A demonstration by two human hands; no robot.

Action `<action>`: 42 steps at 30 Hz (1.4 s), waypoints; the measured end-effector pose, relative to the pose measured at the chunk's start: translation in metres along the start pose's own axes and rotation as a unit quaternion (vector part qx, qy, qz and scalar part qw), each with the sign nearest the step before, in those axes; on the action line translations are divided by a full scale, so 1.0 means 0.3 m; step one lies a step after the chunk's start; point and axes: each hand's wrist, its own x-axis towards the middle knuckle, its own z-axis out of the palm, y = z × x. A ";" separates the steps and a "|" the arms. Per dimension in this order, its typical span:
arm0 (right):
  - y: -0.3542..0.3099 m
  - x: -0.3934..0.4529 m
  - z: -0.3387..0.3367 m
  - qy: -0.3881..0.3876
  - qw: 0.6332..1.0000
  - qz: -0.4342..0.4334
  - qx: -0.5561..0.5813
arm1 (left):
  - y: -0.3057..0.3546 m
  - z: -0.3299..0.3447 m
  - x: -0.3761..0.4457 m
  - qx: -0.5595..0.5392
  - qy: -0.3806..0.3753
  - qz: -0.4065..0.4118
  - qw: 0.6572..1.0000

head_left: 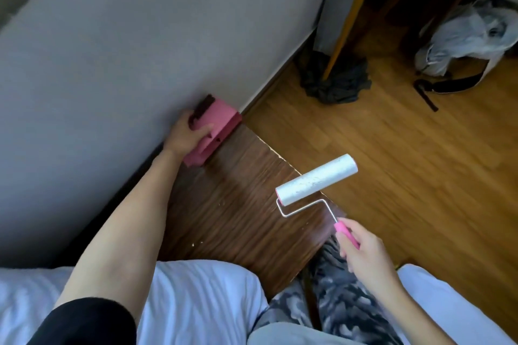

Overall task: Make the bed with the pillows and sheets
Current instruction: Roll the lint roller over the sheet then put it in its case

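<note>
2 hands work past the white sheet point(196, 297). The left hand point(183, 136) grips a pink roller case point(215, 131) against the wall point(112, 50); the right hand point(364, 255) pinches the lint roller point(316, 179) by its handle above the wooden board point(238, 204).

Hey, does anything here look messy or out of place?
Small pale specks lie scattered on the dark wooden board. On the floor, a dark cloth sits crumpled by the wall and a grey bag lies slumped.
</note>
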 end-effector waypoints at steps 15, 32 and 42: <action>-0.003 0.003 0.038 -0.017 0.997 0.030 0.067 | -0.055 0.271 -0.340 0.033 -0.102 -0.028 0.994; -0.030 0.034 -0.351 -0.094 0.925 -0.204 -0.308 | 0.132 0.276 -0.608 -0.227 0.022 -0.077 0.970; -0.337 -0.102 -0.497 -0.133 0.727 -0.439 -0.510 | 0.437 0.044 -0.863 -0.456 0.196 -0.003 0.868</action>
